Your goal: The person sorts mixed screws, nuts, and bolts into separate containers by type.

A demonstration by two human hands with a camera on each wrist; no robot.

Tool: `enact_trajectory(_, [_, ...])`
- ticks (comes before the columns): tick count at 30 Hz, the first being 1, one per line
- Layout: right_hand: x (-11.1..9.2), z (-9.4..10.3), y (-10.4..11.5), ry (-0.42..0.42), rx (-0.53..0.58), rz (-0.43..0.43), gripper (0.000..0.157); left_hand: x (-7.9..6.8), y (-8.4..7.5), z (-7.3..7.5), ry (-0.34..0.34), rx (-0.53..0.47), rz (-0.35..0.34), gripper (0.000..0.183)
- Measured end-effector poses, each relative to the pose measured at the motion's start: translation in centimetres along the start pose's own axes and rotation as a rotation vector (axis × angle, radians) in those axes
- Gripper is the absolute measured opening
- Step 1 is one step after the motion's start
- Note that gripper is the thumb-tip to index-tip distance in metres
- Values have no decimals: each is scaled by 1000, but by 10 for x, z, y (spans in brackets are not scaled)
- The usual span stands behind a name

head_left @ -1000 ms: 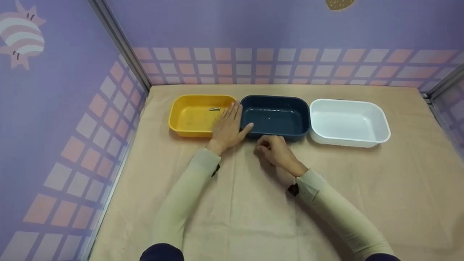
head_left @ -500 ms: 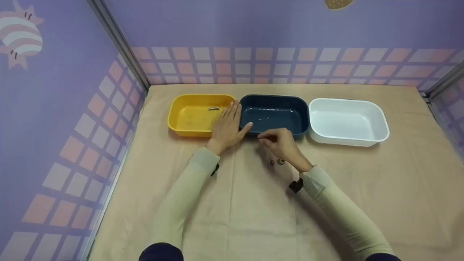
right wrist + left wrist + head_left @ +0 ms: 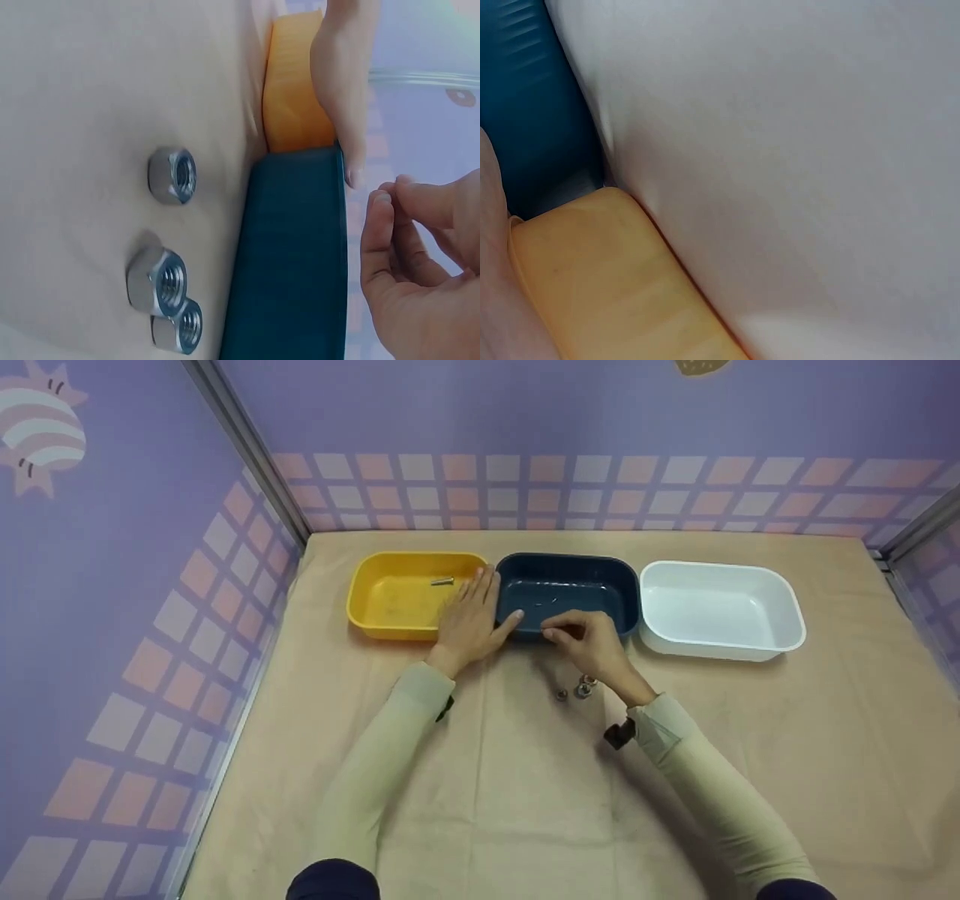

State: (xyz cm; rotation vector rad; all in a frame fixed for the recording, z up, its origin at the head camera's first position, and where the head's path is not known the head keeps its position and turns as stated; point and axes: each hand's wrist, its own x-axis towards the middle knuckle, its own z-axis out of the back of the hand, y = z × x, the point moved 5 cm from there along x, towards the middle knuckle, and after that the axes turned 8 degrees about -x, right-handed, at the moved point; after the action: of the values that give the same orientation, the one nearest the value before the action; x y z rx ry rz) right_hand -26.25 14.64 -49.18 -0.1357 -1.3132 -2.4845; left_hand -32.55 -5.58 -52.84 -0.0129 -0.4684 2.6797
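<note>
My left hand (image 3: pixel 469 619) lies with straight fingers across the meeting rims of the yellow tray (image 3: pixel 405 634) and the dark blue tray (image 3: pixel 566 559). Over the front rim of the blue tray, my right hand (image 3: pixel 592 641) brings thumb and fingertips together; in the right wrist view nothing shows between them. Three hex nuts (image 3: pixel 172 176) stand on the cloth below that hand, two of them touching. Inside the yellow tray is a metal bolt (image 3: pixel 442 581). A couple of tiny slim pieces (image 3: pixel 554 601) lie in the blue tray, too small to identify.
A white tray (image 3: pixel 724 649) stands to the right of the blue one, all three in a row. Beige cloth (image 3: pixel 540 795) covers the table. Patterned purple panels (image 3: pixel 480 412) rise behind the trays and at the sides.
My right hand has risen from the cloth and moved forward and slightly right to the blue tray's front rim, uncovering the three nuts. The left hand has stayed in place.
</note>
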Motion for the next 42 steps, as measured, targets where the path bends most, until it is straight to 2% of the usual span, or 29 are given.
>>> enact_trajectory(8, [9,9,-6,-14,17,-16,13,1,1,-1,7,3,-3,90])
enact_trajectory(20, [28,23,-10,-59,-80,-25,14,1,1,0,10,11,-6,91])
enact_trajectory(32, [47,32,-21,-126,-91,-17,13,0,0,0,-9,-6,-14,90])
enact_trajectory(42, [58,38,-27,-127,-111,-31,16,1,2,-1,-8,-1,-11,90])
